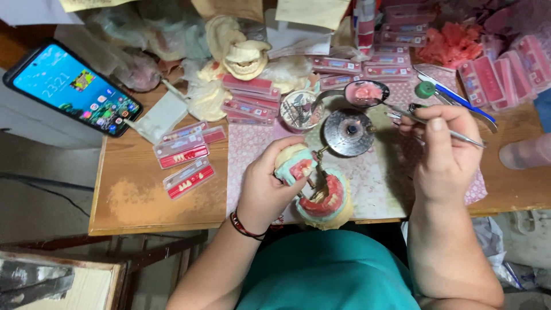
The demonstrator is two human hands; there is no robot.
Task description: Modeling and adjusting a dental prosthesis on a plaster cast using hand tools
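My left hand (265,186) grips the upper half of a hinged dental model (294,162), plaster with pink wax and teeth. The lower half (327,202) lies against the table's near edge, pink wax arch facing up. My right hand (445,150) holds a thin metal instrument (402,112) like a pen; its tip reaches toward a spoon-like dish of pink wax (365,93). A round metal burner (348,132) sits between the two hands.
A phone (73,87) with a lit screen leans at the left. Red-and-clear cards of artificial teeth (185,154) lie on the wooden table (143,201) and are stacked at the back. A small cup of tools (301,109), plaster casts (245,57) and blue-handled tools (459,100) crowd the back.
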